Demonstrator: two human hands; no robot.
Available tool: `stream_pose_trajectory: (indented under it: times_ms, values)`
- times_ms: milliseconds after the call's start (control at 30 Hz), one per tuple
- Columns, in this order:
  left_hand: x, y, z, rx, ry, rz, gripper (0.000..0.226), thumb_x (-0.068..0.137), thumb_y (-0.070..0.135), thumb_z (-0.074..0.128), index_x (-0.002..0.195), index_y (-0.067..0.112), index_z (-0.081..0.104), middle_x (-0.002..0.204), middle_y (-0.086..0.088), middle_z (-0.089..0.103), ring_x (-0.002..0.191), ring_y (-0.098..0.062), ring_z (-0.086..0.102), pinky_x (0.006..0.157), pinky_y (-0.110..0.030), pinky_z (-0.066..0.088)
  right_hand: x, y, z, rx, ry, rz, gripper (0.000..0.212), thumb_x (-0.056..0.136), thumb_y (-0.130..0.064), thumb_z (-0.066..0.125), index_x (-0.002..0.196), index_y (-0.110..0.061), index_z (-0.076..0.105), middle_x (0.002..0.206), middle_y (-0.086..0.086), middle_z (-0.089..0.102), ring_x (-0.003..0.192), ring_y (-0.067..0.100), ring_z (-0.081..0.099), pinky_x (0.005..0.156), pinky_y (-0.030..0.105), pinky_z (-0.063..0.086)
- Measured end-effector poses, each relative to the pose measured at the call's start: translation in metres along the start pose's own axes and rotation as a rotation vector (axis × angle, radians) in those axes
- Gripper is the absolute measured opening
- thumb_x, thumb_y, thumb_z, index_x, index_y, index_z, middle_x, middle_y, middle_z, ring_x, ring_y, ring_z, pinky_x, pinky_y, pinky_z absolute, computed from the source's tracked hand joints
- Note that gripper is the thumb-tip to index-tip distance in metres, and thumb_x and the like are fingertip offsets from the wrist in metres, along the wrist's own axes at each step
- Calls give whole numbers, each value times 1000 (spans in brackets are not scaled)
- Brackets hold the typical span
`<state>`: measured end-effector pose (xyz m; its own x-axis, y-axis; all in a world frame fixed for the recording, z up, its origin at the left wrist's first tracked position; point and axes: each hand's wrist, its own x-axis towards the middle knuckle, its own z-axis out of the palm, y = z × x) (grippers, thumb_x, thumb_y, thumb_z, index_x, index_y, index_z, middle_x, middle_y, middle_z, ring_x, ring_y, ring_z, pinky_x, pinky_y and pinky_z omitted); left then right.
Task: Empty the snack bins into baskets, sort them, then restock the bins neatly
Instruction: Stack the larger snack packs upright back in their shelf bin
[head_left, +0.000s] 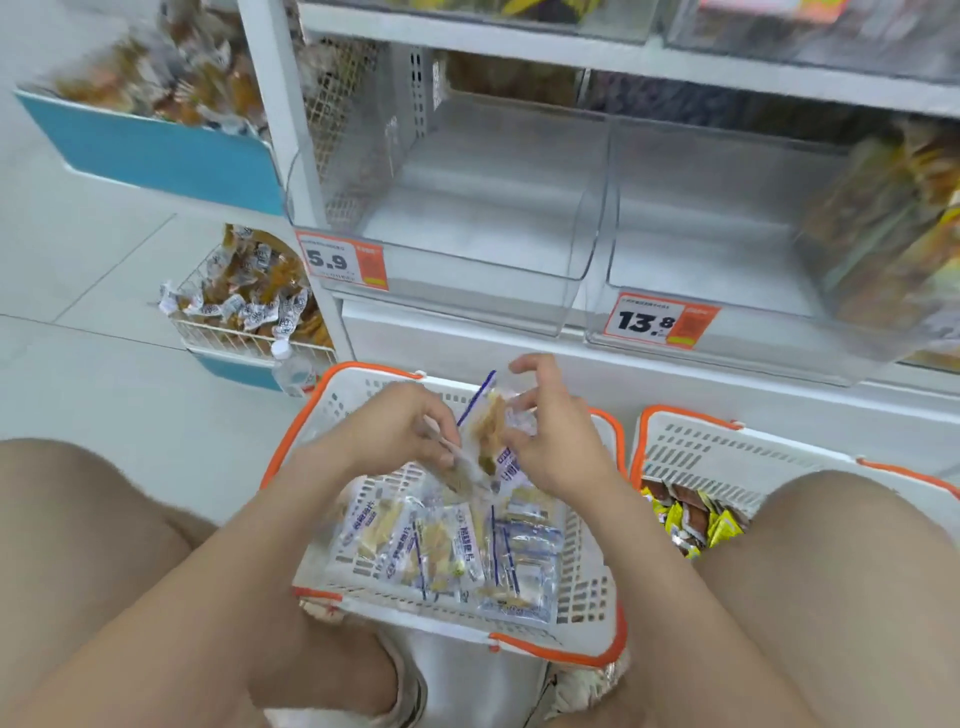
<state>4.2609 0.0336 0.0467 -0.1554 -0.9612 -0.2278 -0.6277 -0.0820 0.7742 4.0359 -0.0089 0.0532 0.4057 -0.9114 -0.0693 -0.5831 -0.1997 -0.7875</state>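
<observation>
A white basket with an orange rim (608, 597) sits on the floor between my knees and holds several clear snack packets with blue print (447, 551). Above it, my left hand (400, 431) and my right hand (550, 441) both pinch a small bunch of these packets (491, 441). A second white and orange basket (727, 457) stands to the right with yellow and brown wrapped snacks (691, 519) in it. Two clear bins on the shelf, one over the 5.9 tag (467, 218) and one over the 13.8 tag (717, 234), hold nothing.
A clear bin of orange and yellow snacks (893, 234) fills the shelf's right side. Left of the shelf post hang a wire basket of wrapped snacks (249, 306) and a blue-fronted bin (156, 150). A water bottle (291, 369) stands on the floor.
</observation>
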Motion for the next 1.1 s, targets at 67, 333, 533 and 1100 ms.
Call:
stream_pose_trajectory:
  times_ms: [67, 333, 533, 1100]
  values:
    - [-4, 17, -21, 122, 2, 109, 18, 71, 20, 96, 81, 27, 82, 93, 9, 72, 92, -2, 66, 89, -30, 53, -4, -16, -13, -49, -61, -31, 42, 92, -28, 75, 121, -38, 46, 105, -7, 65, 82, 19, 65, 73, 36, 54]
    - [-10, 59, -63, 241, 314, 164, 16, 91, 30, 78, 95, 45, 76, 115, 7, 38, 118, -23, 41, 107, -41, 36, 11, -71, -61, -27, 154, -26, 21, 92, -25, 78, 107, -20, 63, 88, -11, 65, 74, 13, 61, 68, 17, 50]
    - [-19, 76, -54, -232, 339, 70, 13, 103, 15, 64, 100, 22, 74, 139, 1, 38, 105, -14, 71, 90, -30, 61, 4, -80, -56, 483, -6, 69, 17, 92, -29, 80, 106, -20, 79, 94, -6, 81, 90, 9, 77, 77, 25, 58]
    - [-22, 100, -45, -717, 178, -7, 45, 94, -5, 69, 133, 15, 62, 113, -11, 77, 102, -32, 72, 93, -43, 56, 15, -69, -49, 545, -14, 267, 97, 73, -52, 91, 153, -41, 37, 134, -13, 57, 117, 11, 60, 89, 30, 47]
